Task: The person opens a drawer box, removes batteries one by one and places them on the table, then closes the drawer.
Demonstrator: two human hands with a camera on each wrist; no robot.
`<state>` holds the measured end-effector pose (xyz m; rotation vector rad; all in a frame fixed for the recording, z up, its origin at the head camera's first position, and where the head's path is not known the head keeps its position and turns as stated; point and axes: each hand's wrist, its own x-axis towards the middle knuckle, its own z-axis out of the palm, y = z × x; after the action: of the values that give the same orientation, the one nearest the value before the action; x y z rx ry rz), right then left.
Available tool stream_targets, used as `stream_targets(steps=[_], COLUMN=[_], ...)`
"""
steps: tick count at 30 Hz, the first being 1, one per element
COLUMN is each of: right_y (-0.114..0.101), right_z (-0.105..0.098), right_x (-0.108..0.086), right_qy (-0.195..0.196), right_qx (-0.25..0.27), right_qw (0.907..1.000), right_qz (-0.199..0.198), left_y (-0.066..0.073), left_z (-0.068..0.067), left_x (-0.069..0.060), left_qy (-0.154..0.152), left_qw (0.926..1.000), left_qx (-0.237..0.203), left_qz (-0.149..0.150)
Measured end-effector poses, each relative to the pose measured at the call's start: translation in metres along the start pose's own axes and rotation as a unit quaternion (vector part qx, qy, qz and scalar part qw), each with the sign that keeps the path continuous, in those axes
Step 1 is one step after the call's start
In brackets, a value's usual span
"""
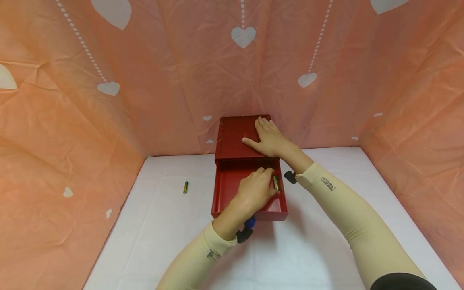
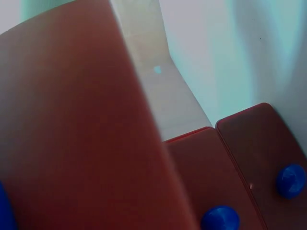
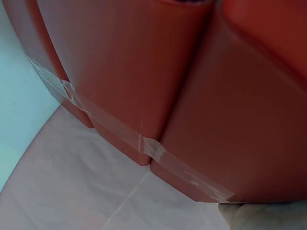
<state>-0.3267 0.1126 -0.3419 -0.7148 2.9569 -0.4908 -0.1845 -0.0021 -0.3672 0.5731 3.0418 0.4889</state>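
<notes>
A red drawer cabinet (image 1: 237,137) has its top drawer (image 1: 226,185) pulled out. Inside the drawer, my left hand (image 1: 253,191) pinches a green-and-gold battery (image 1: 276,182) at its two ends, between thumb and fingers, by the right wall. My right hand (image 1: 270,141) rests flat on the cabinet top, fingers spread; part of it (image 3: 268,215) shows at the lower right of the right wrist view. Closed drawers with blue knobs (image 2: 290,180) appear in the left wrist view, beside the near drawer front (image 2: 86,120); the left hand is out of that view.
Another battery (image 1: 185,187) lies on the white table (image 1: 163,225) left of the drawer. Orange cloth (image 1: 174,80) with white hearts hangs behind the cabinet and along both sides. Clear tape (image 3: 115,127) runs along the cabinet in the right wrist view.
</notes>
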Motion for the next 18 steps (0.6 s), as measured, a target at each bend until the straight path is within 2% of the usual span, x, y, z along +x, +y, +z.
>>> stream_targets(steps=[18], right_y=[-0.001], right_z=[0.0002], right_x=[-0.0008], right_qy=[0.003], right_qx=[0.0], right_qw=[1.0], right_qz=[0.0], left_y=[0.0003], left_z=[0.0036], left_x=[-0.0015], left_qy=[0.011], left_qw=[0.9995], left_qx=[0.028], left_qz=[0.003])
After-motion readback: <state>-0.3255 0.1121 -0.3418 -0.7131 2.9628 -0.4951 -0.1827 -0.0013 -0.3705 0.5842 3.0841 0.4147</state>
